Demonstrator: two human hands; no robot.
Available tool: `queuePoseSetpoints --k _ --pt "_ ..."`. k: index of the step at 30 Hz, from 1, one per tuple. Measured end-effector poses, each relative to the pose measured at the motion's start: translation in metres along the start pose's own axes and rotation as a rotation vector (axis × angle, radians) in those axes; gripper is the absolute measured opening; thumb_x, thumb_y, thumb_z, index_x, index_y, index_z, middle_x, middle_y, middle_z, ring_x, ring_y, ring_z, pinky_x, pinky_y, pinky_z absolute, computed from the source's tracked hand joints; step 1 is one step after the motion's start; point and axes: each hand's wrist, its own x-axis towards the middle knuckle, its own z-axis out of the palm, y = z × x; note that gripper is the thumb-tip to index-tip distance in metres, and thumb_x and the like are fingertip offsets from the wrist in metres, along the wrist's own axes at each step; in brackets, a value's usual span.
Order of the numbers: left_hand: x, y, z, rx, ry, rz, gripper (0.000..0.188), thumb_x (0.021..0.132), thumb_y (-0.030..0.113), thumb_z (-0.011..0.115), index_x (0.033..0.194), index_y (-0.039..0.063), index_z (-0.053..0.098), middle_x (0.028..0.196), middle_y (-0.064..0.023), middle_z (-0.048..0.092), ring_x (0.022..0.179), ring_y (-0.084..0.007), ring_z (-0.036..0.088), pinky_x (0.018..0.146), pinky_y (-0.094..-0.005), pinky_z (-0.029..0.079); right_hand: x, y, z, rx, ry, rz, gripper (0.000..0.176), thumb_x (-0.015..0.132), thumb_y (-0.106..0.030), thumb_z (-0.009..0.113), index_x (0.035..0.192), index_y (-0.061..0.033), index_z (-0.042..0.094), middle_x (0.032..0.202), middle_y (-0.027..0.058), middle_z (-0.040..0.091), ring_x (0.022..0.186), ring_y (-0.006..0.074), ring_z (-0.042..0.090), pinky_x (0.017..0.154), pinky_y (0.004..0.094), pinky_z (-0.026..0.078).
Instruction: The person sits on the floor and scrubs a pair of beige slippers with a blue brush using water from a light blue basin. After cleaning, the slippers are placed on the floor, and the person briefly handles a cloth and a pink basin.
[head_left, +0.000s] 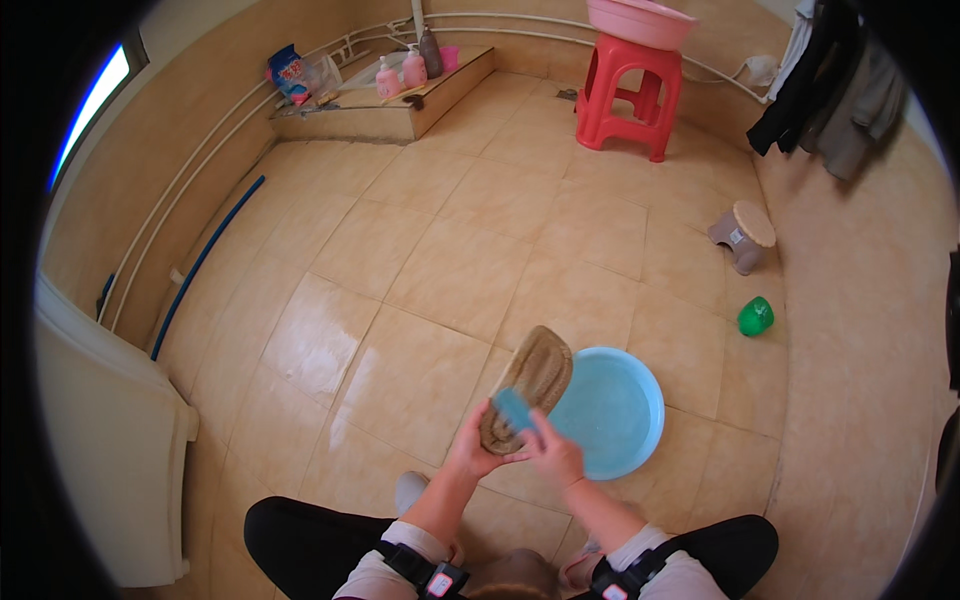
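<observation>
A brown shoe or slipper (546, 367), its kind not certain, is held tilted over the tiled floor, just left of a light-blue basin (611, 412) with water in it. My left hand (474, 448) grips its near end from the left and below. In my right hand (553, 450) is a blue brush or block (514, 409), blurred, lying against the brown thing's upper side near that same end. Which face of the brown thing shows is hard to tell.
A green plastic container (755, 316) and a small stool (742, 232) stand at the right. Farther off are a red plastic stool (630, 97) bearing a pink basin (643, 22), and a tiled ledge (450, 97) with bottles. A blue hose (206, 262) lies left.
</observation>
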Motion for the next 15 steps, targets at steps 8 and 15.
queuePoseSetpoints --k 8,15 --pt "-0.002 -0.003 -0.008 0.135 -0.104 -0.022 0.050 0.079 0.043 0.036 0.117 0.010 0.035 0.114 -0.0141 0.042 0.101 -0.0360 0.042 0.074 -0.0569 0.037 0.028 0.091 0.006 0.141 0.245 0.315 0.036 0.078 -0.034 0.046 0.107 -0.0132 0.047 0.080 0.0140 0.057 0.075 0.0294 0.055 0.064 0.0364 0.043" --pt "-0.003 0.001 -0.010 0.053 -0.127 -0.016 0.054 0.079 0.044 0.034 0.120 0.010 0.030 0.119 -0.0164 0.036 0.103 -0.0402 0.038 0.075 -0.0567 0.037 0.021 0.177 0.024 0.730 0.228 0.872 0.040 0.078 -0.025 0.050 0.112 -0.0085 0.038 0.072 0.0106 0.051 0.059 0.0206 0.050 0.049 0.0297 0.042"
